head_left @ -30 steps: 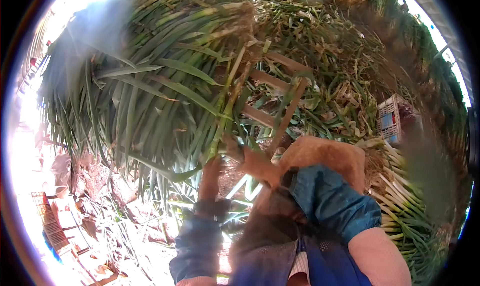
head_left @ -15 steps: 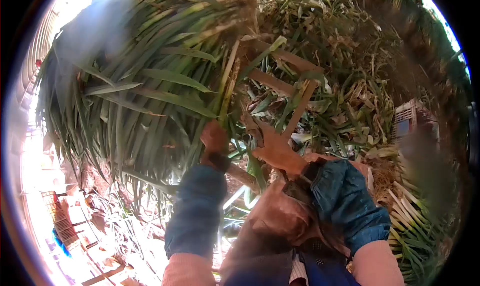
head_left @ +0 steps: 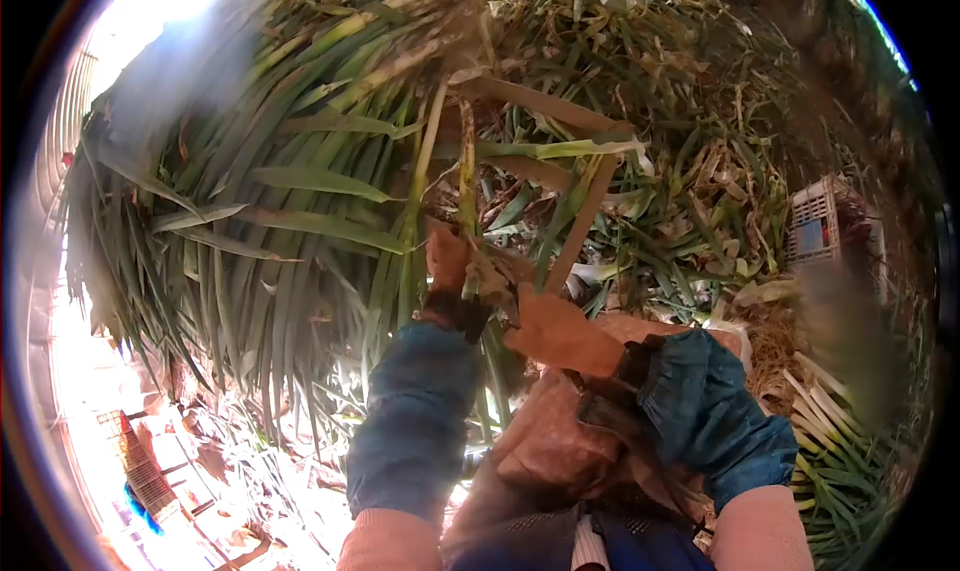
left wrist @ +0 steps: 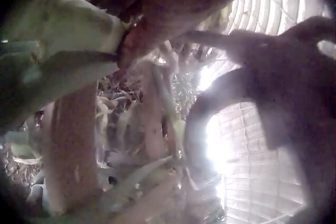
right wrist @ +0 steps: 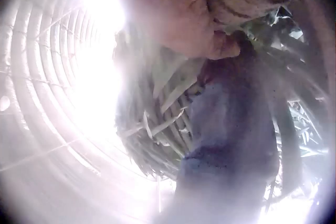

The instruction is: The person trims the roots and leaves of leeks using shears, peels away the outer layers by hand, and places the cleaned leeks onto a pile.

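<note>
In the head view my left hand (head_left: 447,256) is in front of a pile of long green onions (head_left: 240,191). It grips a green onion stalk (head_left: 467,166) that stands up above it, yellowed and brown along its length. In the left wrist view, that hand's fingers close around a thick green stem (left wrist: 63,24). My right hand (head_left: 560,331) is just to the right and lower, fingers bent toward the left wrist, with brown, leaf-like stuff (head_left: 495,276) at the fingertips. I cannot tell whether it holds this. The right wrist view shows its thumb (right wrist: 226,45) above the left sleeve (right wrist: 226,119).
A wooden slat frame (head_left: 585,221) stands ahead of the hands. Behind it lies a heap of trimmed leaves (head_left: 690,201). A white crate (head_left: 815,221) and cleaned green onions with pale stems (head_left: 825,401) are at the right; another crate (head_left: 140,461) sits lower left.
The left hand has moved up and slightly right, higher along the stalk. The right hand has shifted right and a little lower. The stalk now stands more upright, apart from its neighbour.
</note>
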The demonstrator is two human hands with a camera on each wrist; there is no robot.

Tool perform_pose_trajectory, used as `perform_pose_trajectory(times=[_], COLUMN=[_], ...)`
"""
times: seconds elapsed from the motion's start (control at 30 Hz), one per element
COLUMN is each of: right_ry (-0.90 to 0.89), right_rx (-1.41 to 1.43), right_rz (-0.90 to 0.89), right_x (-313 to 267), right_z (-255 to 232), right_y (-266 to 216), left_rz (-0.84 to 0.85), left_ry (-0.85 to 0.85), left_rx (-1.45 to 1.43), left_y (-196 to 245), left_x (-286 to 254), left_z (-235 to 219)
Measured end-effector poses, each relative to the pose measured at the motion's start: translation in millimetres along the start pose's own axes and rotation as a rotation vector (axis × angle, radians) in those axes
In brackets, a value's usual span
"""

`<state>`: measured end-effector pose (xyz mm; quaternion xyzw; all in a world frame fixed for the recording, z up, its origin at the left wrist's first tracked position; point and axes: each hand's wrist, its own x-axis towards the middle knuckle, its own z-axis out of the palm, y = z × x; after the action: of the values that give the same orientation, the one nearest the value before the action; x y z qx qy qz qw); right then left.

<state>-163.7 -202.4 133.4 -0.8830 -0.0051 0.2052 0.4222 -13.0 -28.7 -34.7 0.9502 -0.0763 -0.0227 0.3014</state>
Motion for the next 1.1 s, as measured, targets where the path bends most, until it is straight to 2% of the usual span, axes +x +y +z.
perform_pose_trajectory(times=[0.03, 0.1, 0.17, 0.27, 0.37, 0.4, 0.47, 0.5, 0.57, 0.63, 0.73, 0.77, 0.83, 0.9, 1.0, 1.1], right_ry=[0.034, -0.003, -0.006, 0.047, 0.066, 0.030, 0.028, 0.062, 0.032, -0.090, 0.109, 0.074, 0.035, 0.052, 0.102, 0.194], right_rx=[0.005, 0.046, 0.001, -0.177, -0.240, -0.198, -0.111, -0.064, -0.029, -0.055, -0.032, -0.087, -0.180, -0.242, -0.370, -0.325], right_rz=[0.024, -0.001, -0.040, -0.131, -0.204, -0.174, -0.205, -0.267, -0.223, -0.010, -0.122, -0.124, -0.136, -0.161, -0.245, -0.257], right_x=[1.6, 10.0, 15.3, 23.9, 40.6, 33.5, 24.5, 15.7, 6.1, 1.7, 17.3, 25.0, 39.8, 48.6, 60.7, 66.8], right_z=[0.6, -10.5, -15.5, -8.1, -0.4, -15.7, -19.9, -11.6, -4.3, -4.0, -3.1, -5.6, -12.9, -19.1, -24.5, -23.3], right_y=[1.7, -0.2, -3.7, 3.7, 17.8, -1.3, -9.2, -5.1, -5.9, -15.5, -11.3, -10.7, -10.7, -10.7, -4.8, -3.6], left_rz=[-0.004, -0.054, -0.146, -0.184, -0.160, -0.095, 0.039, -0.024, -0.155, 0.012, 0.141, 0.160, 0.076, -0.015, -0.144, -0.225], left_ry=[-0.010, -0.011, 0.016, -0.028, 0.034, 0.100, 0.233, 0.166, 0.030, 0.099, 0.186, 0.214, 0.078, -0.016, -0.090, -0.142], left_rx=[-0.094, -0.177, -0.156, -0.337, -0.339, -0.257, -0.103, -0.122, -0.155, 0.114, 0.186, 0.152, -0.119, -0.235, -0.243, -0.383], left_y=[-22.4, -25.1, 3.5, 27.1, 17.7, 21.6, 36.4, 19.4, -31.5, -27.2, -1.3, 7.4, 6.3, 7.2, 26.5, 26.0], left_x=[6.7, 9.4, 1.8, -7.4, -13.7, -16.8, -18.2, -6.0, 21.3, 15.5, -4.3, -13.3, -19.6, -27.3, -56.5, -86.0], left_z=[18.2, 24.1, 5.6, -25.3, -18.0, -20.2, -26.5, -18.0, 4.9, -0.2, -20.5, -25.9, -26.3, -30.8, -51.6, -60.7])
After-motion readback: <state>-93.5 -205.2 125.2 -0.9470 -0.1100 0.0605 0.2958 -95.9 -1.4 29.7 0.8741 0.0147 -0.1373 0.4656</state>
